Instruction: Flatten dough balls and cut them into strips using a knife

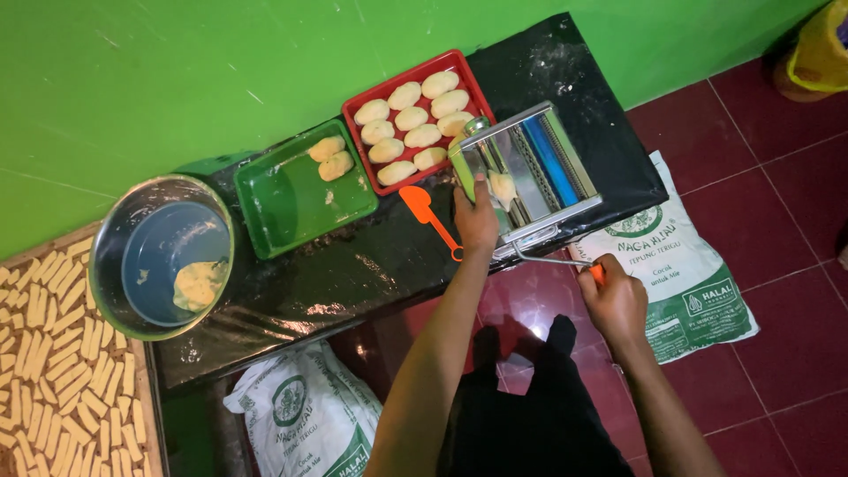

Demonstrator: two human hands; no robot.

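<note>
A shiny metal roller machine (528,172) stands on the black table (371,265). My left hand (476,217) rests on its near side, fingers by a yellow dough piece (503,186) at the rollers. My right hand (615,299) is closed on the orange grip of the crank handle (565,261). A red tray (421,117) behind the machine holds several oval dough pieces. The green tray (296,201) to its left holds two dough pieces (330,158).
An orange spatula (427,215) lies on the table beside my left hand. A steel bowl (161,254) holding a blue plate and a dough lump sits at the left. Cut dough strips (53,371) fill a board at far left. Flour sacks (685,265) lie on the red floor.
</note>
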